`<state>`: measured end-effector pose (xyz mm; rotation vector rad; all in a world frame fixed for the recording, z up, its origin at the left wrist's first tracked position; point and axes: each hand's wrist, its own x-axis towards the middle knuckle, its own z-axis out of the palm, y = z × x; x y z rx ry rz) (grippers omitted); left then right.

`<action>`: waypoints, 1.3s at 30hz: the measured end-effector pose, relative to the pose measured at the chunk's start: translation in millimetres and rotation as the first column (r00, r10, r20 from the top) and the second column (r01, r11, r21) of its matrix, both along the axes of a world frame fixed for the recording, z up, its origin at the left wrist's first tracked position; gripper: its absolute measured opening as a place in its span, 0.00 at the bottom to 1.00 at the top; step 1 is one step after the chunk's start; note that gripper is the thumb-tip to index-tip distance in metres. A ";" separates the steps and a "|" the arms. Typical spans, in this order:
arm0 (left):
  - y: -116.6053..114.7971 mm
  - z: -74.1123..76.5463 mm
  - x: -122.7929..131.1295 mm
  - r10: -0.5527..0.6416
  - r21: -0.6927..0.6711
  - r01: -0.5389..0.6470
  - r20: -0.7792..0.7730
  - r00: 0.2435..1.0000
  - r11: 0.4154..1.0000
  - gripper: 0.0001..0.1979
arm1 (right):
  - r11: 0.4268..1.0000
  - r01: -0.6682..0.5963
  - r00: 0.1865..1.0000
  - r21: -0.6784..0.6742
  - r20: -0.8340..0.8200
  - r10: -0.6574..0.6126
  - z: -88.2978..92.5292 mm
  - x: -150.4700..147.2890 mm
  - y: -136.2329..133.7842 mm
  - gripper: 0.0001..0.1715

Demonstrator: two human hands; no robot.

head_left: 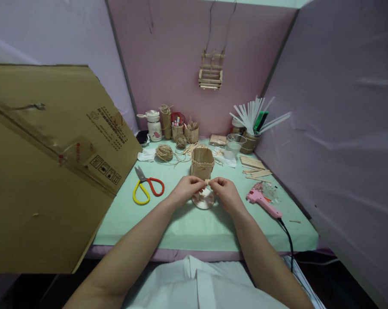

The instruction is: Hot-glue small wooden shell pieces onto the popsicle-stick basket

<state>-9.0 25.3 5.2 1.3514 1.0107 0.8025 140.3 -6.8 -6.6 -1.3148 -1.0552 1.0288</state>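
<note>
My left hand and my right hand meet at the middle of the table. Between their fingertips they pinch a small pale piece, too small to name for certain. Just below it lies a round, whitish dish with small bits on it. Right behind my hands stands a box made of wooden sticks, open at the top, with a braided trim near its rim. The scissors with one yellow and one red handle lie to the left. A pink glue gun rests on the right.
A big cardboard sheet leans in from the left. Along the back stand a twine ball, a white bottle, a stick holder, a plastic cup and glue sticks. Flat wooden sticks lie at right; a small stick swing hangs above.
</note>
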 end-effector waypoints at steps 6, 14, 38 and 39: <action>2.7 1.4 -3.2 0.060 0.043 -0.062 0.037 0.997 0.997 0.11 | 1.000 -0.015 1.000 0.008 0.013 0.015 2.0 -1.4 -2.4 0.10; 0.4 6.3 -1.5 0.085 0.168 -0.093 0.056 0.995 0.981 0.09 | 0.996 -0.085 0.996 0.026 0.024 0.084 0.7 -0.3 -3.1 0.17; -19.6 11.3 -6.3 0.236 0.822 -0.224 0.112 0.965 0.524 0.04 | 0.988 -0.007 0.999 0.157 0.051 -0.001 37.1 22.9 -41.3 0.14; -18.0 11.0 -3.9 0.261 0.726 -0.287 0.152 0.953 0.625 0.06 | 0.984 0.021 0.990 0.174 0.136 -0.045 38.4 33.0 -43.9 0.14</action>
